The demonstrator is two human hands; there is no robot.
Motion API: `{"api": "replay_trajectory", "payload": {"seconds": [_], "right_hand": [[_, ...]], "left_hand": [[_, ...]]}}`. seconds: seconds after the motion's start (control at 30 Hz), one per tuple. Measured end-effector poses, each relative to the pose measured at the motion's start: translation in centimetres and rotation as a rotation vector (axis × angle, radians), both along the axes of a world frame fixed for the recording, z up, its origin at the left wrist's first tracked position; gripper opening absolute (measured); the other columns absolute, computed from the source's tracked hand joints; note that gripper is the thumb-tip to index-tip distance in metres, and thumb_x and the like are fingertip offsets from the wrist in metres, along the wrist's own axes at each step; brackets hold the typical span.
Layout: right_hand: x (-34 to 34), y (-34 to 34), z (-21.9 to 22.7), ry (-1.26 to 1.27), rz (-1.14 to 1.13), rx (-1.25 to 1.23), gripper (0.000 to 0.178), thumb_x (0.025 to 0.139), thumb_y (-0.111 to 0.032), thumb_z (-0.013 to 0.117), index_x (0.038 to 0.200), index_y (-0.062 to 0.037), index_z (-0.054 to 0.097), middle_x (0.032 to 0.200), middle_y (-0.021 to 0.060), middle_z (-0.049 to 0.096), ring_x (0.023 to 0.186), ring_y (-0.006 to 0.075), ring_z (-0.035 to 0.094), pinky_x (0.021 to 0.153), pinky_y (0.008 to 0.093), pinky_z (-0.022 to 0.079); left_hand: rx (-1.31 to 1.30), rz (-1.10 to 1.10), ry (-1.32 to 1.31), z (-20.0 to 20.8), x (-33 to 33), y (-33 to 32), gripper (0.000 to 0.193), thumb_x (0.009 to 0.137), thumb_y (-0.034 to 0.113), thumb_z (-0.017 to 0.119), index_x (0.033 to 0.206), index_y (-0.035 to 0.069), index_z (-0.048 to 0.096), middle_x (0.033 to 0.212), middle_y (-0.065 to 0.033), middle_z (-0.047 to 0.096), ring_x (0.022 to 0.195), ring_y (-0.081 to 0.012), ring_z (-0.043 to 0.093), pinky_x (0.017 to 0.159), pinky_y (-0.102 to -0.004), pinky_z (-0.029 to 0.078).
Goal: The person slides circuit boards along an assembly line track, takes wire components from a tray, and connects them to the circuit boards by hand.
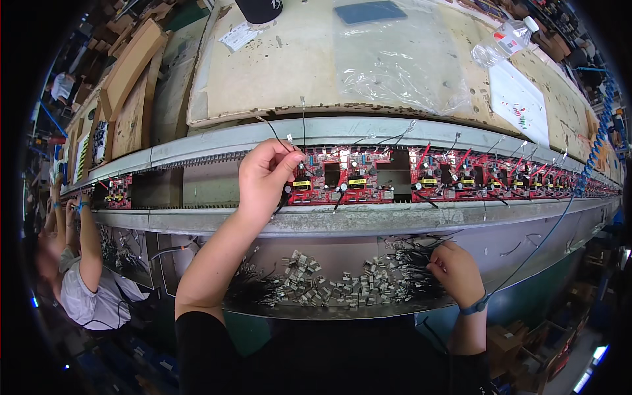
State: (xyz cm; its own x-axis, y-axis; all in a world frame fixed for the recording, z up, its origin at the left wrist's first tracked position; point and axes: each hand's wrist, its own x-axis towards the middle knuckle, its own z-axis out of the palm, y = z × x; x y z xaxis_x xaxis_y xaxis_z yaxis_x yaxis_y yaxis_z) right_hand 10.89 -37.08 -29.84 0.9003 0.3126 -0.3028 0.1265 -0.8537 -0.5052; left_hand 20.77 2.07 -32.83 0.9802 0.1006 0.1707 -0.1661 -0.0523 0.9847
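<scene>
My left hand [263,172] is over the near-left end of a row of red circuit boards [368,178]. Its thumb and forefinger pinch a thin dark wire [270,129] that sticks up past the fingertips. My right hand [459,273] is lower, at a tray with a heap of black wires [416,266]; its fingers curl together at the edge of the heap, and what they hold, if anything, is hidden. Small silvery metal pieces [342,286] lie in a pile left of that heap. More black wires [253,284] lie at the pile's left end.
Metal rails [368,219] carry the boards from left to right. A blue wrist strap [475,305] on my right wrist joins a coiled blue cord [596,141]. Beyond stand a plastic bottle [510,39] and a dark cup [260,9]. Another person [92,283] works at the left.
</scene>
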Motion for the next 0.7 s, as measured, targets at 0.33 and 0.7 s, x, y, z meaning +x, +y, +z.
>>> {"api": "replay_trajectory", "payload": {"seconds": [0.33,0.7], "right_hand": [[-0.1,-0.2,-0.3,-0.034,0.041,-0.015,0.020,0.076,-0.007,0.079,0.085,-0.0047,0.062,0.085,0.0108,0.060,0.076,0.0301,0.064,0.067,0.0406,0.051],[-0.6,0.2,0.0,-0.116,0.061,-0.058,0.023,0.074,-0.010,0.080,0.088,-0.0057,0.062,0.087,0.0118,0.061,0.082,0.0357,0.063,0.070,0.0450,0.051]], "left_hand": [[0.159,-0.058,0.076,0.9,0.0,-0.5,0.004,0.097,0.001,0.067,0.094,0.001,0.064,0.094,-0.0063,0.072,0.067,-0.0077,0.057,0.062,-0.0213,0.049],[0.344,-0.018,0.071,4.9,-2.2,-1.5,0.005,0.089,0.002,0.074,0.090,0.001,0.069,0.085,-0.0033,0.068,0.075,-0.0115,0.060,0.068,-0.0266,0.048]]}}
